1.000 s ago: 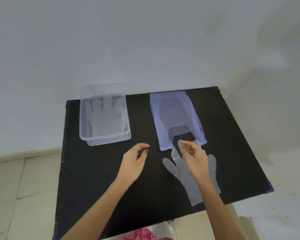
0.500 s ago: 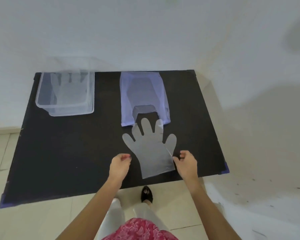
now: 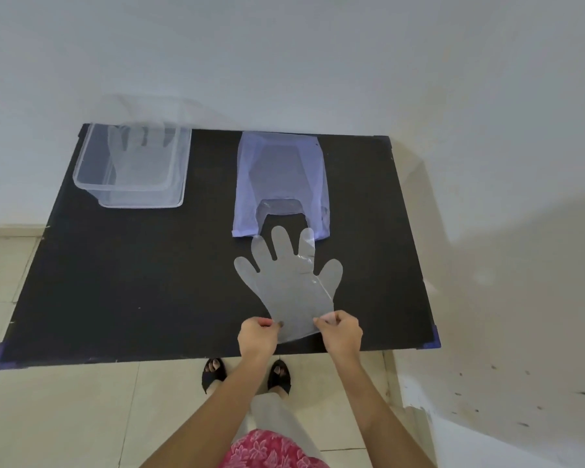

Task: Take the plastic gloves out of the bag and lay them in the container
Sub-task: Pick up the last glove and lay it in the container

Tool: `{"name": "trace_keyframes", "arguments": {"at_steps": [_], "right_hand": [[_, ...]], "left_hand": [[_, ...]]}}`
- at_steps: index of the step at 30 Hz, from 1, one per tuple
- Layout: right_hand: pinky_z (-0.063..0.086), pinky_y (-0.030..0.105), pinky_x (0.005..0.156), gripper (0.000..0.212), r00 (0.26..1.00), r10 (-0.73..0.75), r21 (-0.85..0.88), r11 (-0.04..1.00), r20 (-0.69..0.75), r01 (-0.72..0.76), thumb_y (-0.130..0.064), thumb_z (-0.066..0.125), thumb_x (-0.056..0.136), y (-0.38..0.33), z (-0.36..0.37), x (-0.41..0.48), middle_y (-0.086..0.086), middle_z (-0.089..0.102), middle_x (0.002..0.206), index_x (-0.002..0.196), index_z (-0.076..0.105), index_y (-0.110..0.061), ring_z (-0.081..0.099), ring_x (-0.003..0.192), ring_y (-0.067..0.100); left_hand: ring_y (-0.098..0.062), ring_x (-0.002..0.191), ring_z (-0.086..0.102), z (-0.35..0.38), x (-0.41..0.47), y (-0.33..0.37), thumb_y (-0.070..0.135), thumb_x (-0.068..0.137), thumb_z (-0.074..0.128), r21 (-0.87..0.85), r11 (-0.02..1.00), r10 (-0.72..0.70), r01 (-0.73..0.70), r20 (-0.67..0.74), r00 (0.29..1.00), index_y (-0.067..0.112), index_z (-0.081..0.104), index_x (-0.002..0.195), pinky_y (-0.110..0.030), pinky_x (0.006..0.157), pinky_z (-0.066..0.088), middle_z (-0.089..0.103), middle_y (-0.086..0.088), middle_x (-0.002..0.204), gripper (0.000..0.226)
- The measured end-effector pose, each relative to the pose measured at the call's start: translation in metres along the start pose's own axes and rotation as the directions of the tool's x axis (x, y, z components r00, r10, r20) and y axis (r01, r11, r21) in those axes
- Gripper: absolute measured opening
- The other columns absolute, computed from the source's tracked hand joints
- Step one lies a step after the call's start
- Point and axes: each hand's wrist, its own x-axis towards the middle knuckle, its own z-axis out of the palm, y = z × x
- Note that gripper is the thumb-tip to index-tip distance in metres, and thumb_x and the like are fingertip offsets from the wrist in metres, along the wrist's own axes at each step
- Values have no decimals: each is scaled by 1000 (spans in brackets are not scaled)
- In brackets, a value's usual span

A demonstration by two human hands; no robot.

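A clear plastic glove (image 3: 291, 282) lies flat on the black table (image 3: 132, 282), fingers pointing at the mouth of the pale purple plastic bag (image 3: 281, 170). My left hand (image 3: 256, 337) pinches the left corner of the glove's cuff and my right hand (image 3: 341, 332) pinches the right corner, both near the table's front edge. A clear plastic container (image 3: 132, 170) stands at the back left with another clear glove (image 3: 139, 153) lying inside it.
The table's back edge meets a white wall. Tiled floor lies to the left and in front, where my feet in dark sandals (image 3: 213, 371) stand. A white surface with dark specks (image 3: 504, 400) is at the right.
Both hands moved inward to the glove's cuff and closed on its two corners. The view has shifted, so the table sits further right in frame.
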Motion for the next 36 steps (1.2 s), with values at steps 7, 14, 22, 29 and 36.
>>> {"name": "trace_keyframes", "arguments": {"at_steps": [7, 14, 22, 29, 36], "right_hand": [[47, 16, 65, 18, 993, -87, 163, 982, -78, 99, -13, 71, 85, -19, -23, -6, 3, 67, 90, 98, 59, -17, 66, 80, 13], [61, 31, 80, 22, 956, -293, 162, 944, 9, 288, -7, 67, 88, -79, -49, -14, 3, 72, 92, 108, 67, -17, 72, 79, 13], [56, 27, 87, 22, 933, -361, 171, 919, 2, 355, -14, 67, 90, -177, -32, -30, -3, 68, 105, 111, 73, -18, 65, 94, 14], [53, 44, 98, 35, 930, -354, 217, 920, 103, 326, -5, 61, 90, -261, 14, -33, 3, 67, 116, 123, 66, -16, 65, 103, 22], [54, 33, 81, 22, 934, -340, 282, 912, 110, 299, 6, 52, 89, -345, 66, -53, 29, 65, 100, 105, 67, 6, 62, 88, 42]], "left_hand": [[-16, 76, 71, -11, -4, 13, 11, 87, 66, -213, 977, 5, 3, 38, 999, 11, 65, 88, -36, 83, 58, 71, -6, 82, 2], [-19, 88, 69, -52, -13, 60, 8, 85, 67, -416, 909, 31, -19, 23, 999, 9, 66, 89, -37, 89, 55, 71, -8, 87, 4], [-22, 96, 65, -126, -9, 121, 8, 81, 73, -507, 855, 108, -106, -26, 994, 18, 67, 99, -36, 86, 57, 66, -6, 102, 22], [-22, 99, 68, -214, 35, 159, -4, 87, 61, -622, 765, 252, -165, 53, 966, 16, 70, 109, -34, 90, 54, 69, -13, 108, 32], [-23, 102, 63, -295, 96, 208, -9, 89, 51, -550, 813, 291, -190, 102, 951, 1, 67, 109, -31, 94, 49, 66, -13, 110, 27]]}}
